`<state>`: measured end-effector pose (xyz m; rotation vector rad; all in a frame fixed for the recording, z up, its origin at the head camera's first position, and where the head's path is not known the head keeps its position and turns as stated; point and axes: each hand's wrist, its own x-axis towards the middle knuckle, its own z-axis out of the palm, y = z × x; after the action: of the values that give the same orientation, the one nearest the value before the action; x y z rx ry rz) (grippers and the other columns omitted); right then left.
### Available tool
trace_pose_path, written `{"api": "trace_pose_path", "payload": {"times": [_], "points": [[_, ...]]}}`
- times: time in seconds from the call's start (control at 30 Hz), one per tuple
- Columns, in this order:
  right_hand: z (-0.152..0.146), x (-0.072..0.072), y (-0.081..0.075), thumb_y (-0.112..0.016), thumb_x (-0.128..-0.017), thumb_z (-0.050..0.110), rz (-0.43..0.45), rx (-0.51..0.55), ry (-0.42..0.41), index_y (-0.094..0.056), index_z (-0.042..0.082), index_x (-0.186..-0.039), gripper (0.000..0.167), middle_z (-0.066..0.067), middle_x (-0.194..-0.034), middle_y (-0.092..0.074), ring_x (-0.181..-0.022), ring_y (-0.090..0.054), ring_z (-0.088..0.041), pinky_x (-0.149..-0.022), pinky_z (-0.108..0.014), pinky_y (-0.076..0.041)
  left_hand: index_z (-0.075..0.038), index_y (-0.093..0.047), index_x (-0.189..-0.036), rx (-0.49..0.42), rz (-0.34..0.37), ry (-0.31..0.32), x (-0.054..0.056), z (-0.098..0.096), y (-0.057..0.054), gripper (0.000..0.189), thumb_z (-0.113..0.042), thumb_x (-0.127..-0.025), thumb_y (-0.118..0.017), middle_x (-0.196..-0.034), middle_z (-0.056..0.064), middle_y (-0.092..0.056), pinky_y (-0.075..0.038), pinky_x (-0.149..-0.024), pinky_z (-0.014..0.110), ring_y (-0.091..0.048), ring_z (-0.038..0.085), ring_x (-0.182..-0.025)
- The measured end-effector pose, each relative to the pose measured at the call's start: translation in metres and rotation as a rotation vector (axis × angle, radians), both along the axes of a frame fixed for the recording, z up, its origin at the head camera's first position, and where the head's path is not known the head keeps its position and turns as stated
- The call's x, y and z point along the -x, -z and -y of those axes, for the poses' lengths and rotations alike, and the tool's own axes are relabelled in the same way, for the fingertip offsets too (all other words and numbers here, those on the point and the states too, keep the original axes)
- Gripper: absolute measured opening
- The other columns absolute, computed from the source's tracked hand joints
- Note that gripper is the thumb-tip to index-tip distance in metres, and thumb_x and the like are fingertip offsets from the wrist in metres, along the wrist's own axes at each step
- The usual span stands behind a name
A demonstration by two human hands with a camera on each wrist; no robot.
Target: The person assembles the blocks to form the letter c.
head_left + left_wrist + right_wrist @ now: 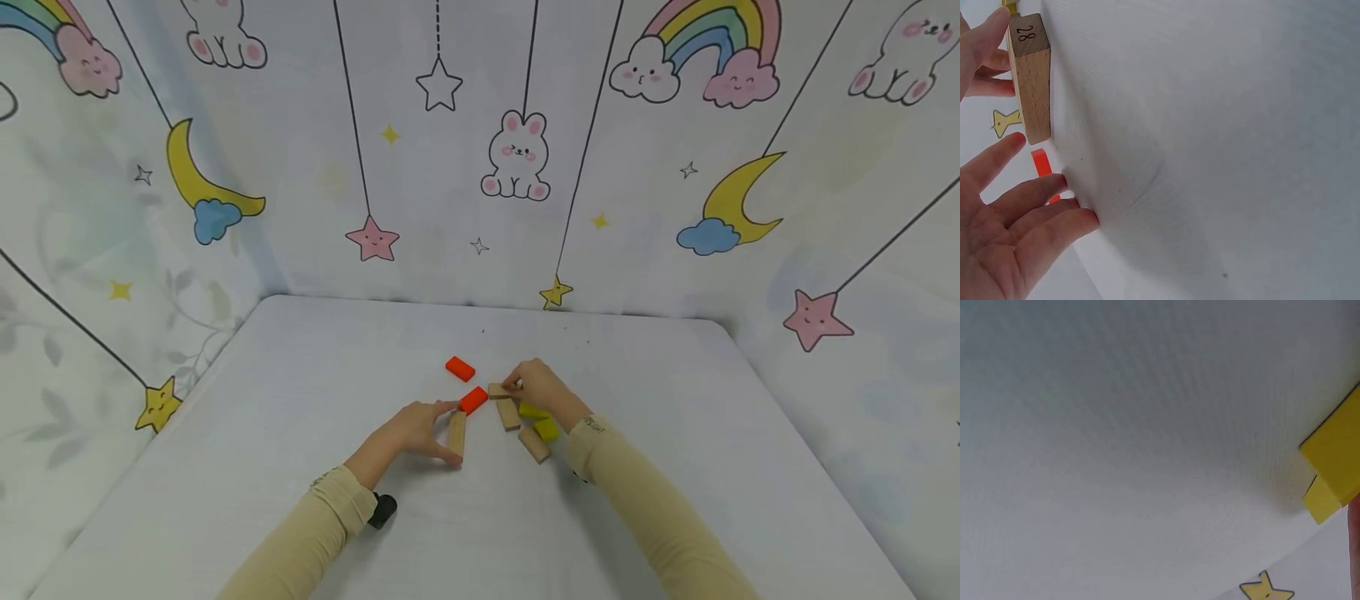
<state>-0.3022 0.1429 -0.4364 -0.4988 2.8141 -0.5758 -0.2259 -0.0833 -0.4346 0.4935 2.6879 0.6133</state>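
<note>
My left hand (411,429) spans a plain wooden block (457,435) lengthwise, thumb at its near end and index finger at its far end. In the left wrist view this wooden block (1034,94) shows the number 28 on its end, and the other fingers (1038,194) are spread below. A red block (473,401) lies just past its far end. With thumb and fingertips, my right hand (546,390) pinches a small wooden block (497,391), partly covered by the fingers. Directly below that is another wooden block (508,414).
A second red block (460,368) lies farther back. Under and beside the right wrist are two yellow blocks (547,429) and a wooden block (535,445). A black device (383,511) sits at the left wrist. The white table (337,350) meets a patterned cloth backdrop (465,192).
</note>
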Motion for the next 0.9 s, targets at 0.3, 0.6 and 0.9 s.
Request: {"api": "trace_pose_path", "payload": {"times": [0.3,0.6,0.9], "points": [[0.0069,0.0006,-0.0022,-0.063,-0.085,0.002,-0.004,-0.030,0.013,-0.071,0.008,-0.100,0.019,-0.005,-0.100,-0.067,-0.097,-0.059,-0.021,-0.086,-0.033,-0.047,-0.017,-0.047,-0.135,0.004,0.003,0.003,-0.0001,-0.0002,0.0014,0.084,-0.045,-0.063,-0.081,-0.137,0.017,-0.042,-0.039,-0.094,0.049,-0.039,0.037,-0.123],[0.0081,0.0004,-0.0010,-0.060,-0.088,0.006,-0.011,-0.023,0.016,-0.071,0.007,-0.100,0.017,-0.005,-0.098,-0.067,-0.095,-0.060,-0.021,-0.084,-0.033,-0.048,-0.017,-0.046,-0.135,0.016,-0.004,0.010,0.0022,0.0001,0.0034,0.085,-0.047,-0.063,-0.080,-0.137,0.017,-0.042,-0.039,-0.094,0.049,-0.040,0.036,-0.123],[0.0072,-0.0003,-0.0009,-0.059,-0.088,0.007,-0.004,-0.005,0.021,-0.071,0.007,-0.100,0.016,-0.005,-0.098,-0.066,-0.092,-0.059,-0.020,-0.083,-0.033,-0.049,-0.017,-0.046,-0.135,0.019,-0.001,0.009,0.0013,-0.0002,0.0006,0.084,-0.046,-0.064,-0.080,-0.137,0.017,-0.042,-0.038,-0.095,0.049,-0.040,0.038,-0.123]]}}
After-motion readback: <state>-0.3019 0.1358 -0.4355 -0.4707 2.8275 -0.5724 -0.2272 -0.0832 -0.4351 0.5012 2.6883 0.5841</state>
